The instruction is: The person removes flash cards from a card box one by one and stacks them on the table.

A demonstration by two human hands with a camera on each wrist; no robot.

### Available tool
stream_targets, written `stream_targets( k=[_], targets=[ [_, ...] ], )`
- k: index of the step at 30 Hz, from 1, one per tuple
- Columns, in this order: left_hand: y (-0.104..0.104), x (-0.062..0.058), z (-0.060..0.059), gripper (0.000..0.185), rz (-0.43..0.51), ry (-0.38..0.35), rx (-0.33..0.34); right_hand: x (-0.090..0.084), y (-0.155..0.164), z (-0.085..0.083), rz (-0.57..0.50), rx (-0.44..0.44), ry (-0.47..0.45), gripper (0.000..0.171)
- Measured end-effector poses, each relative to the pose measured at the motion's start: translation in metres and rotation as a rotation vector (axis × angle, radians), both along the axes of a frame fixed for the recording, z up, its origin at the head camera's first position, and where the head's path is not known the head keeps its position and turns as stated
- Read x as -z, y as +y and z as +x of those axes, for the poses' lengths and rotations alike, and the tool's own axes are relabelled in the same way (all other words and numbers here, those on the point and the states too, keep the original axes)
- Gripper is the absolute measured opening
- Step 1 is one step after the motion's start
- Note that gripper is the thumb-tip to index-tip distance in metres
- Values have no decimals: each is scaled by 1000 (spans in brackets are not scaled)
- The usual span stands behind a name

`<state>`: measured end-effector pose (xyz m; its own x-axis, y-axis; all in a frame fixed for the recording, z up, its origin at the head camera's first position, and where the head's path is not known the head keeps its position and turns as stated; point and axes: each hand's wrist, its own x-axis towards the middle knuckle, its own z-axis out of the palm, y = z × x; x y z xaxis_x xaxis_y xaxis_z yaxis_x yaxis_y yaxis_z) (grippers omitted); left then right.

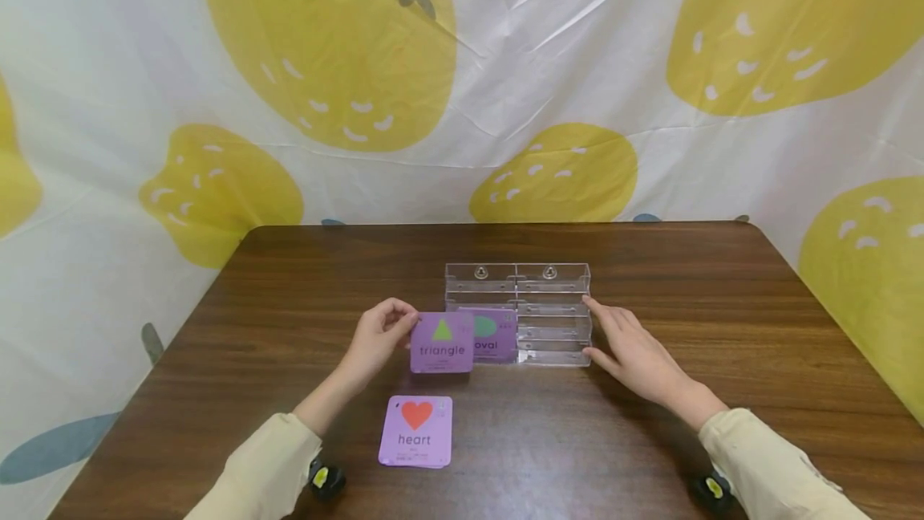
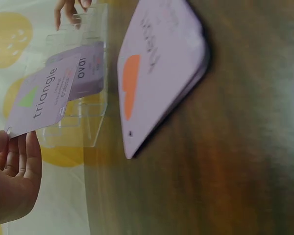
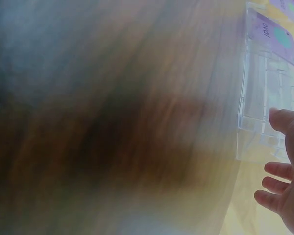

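My left hand (image 1: 380, 337) pinches a purple triangle card (image 1: 442, 361) by its upper left corner, in front of a clear tiered rack (image 1: 554, 334). Part of the triangle card overlaps an oval card (image 1: 498, 343), which stands in the rack's front left slot. At the rack's right side rests my right hand (image 1: 635, 351), its thumb and fingertips against the edge with fingers extended. Nearer me on the table lies a small stack of purple cards with the heart card (image 1: 415, 433) on top. The left wrist view shows the triangle card (image 2: 44, 98) tilted in the fingers.
The brown wooden table (image 1: 549, 448) runs back to a white cloth (image 1: 404, 191) printed with yellow fruit. Black wrist devices (image 1: 327, 480) sit under both sleeves. The rack has several tiers in two columns, with two round metal fittings (image 1: 550, 272) at the back.
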<state>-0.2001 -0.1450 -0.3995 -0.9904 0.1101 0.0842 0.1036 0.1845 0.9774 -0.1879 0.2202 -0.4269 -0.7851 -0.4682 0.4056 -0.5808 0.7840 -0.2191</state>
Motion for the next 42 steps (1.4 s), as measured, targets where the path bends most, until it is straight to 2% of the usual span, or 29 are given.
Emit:
stream_targets(
  k=[10, 25, 33, 42],
  targets=[
    [-11, 3, 17, 15, 4, -50, 10, -1, 0, 1, 7, 7, -13, 73],
    [-22, 10, 44, 17, -28, -127, 71, -2, 0, 0, 13, 4, -16, 73],
    [-24, 13, 53, 18, -30, -165, 98, -3, 0, 1, 18, 2, -19, 72],
    [-27, 18, 57, 21, -32, -198, 109, -1, -1, 0, 23, 4, -20, 72]
  ],
)
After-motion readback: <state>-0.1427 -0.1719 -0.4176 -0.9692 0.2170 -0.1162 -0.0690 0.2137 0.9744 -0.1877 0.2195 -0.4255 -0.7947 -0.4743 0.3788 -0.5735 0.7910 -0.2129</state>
